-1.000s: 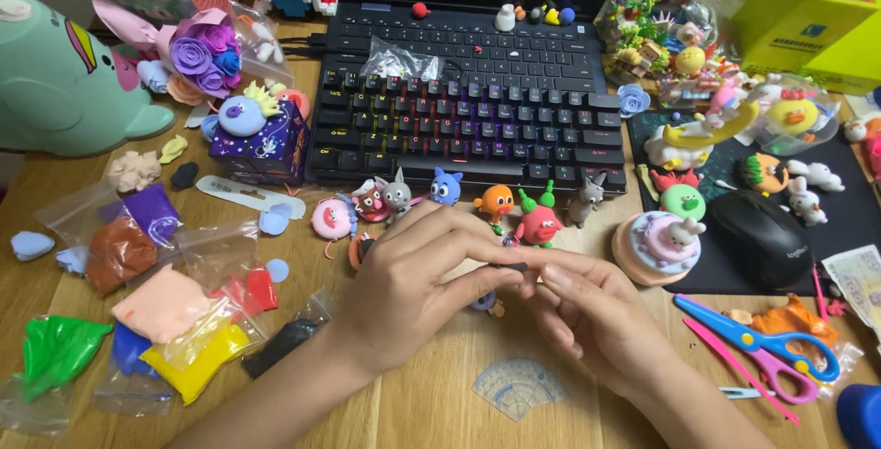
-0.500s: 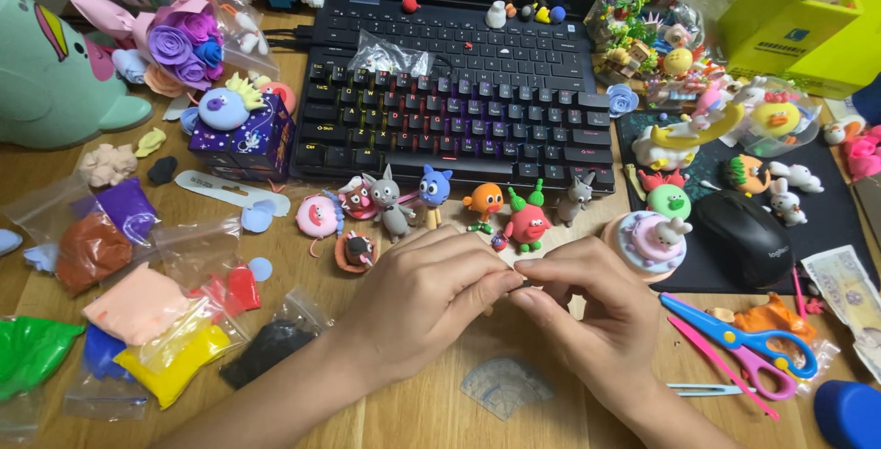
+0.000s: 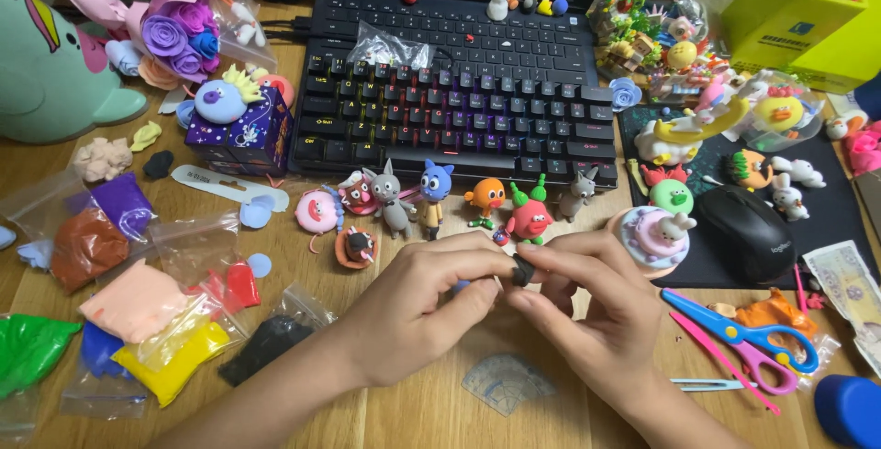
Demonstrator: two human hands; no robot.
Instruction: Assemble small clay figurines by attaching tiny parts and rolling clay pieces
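A small dark piece of clay (image 3: 522, 271) sat pinched between the fingertips of both hands, held just above the wooden table (image 3: 413, 417). The left hand (image 3: 418, 316) closed thumb and forefinger on it from one side, and the right hand (image 3: 596, 307) pressed its fingertips on it from the other, so both grips were clamped on the same lump.

Just beyond the knuckles stood a row of little clay figures (image 3: 459, 201) — grey, blue, orange and red ones — along the front edge of a black keyboard (image 3: 459, 105). A clear protractor (image 3: 507, 381) lay flat on the table under the wrists.

To the left lay several clear plastic bags, each holding one colour of clay: a bag of black clay (image 3: 266, 348) nearest the left forearm, a bag of yellow clay (image 3: 174, 362), a bag of peach clay (image 3: 133, 300), a bag of red clay (image 3: 234, 286), a bag of brown clay (image 3: 87, 247), a bag of purple clay (image 3: 124, 203) and a bag of green clay (image 3: 27, 353) at the edge. Whether the bags were sealed could not be told.

To the right, blue and pink scissors (image 3: 743, 334) lay near the right hand, and a black mouse (image 3: 748, 233) rested on a dark mat — a pink clay cake (image 3: 653, 233) stood just beside it.
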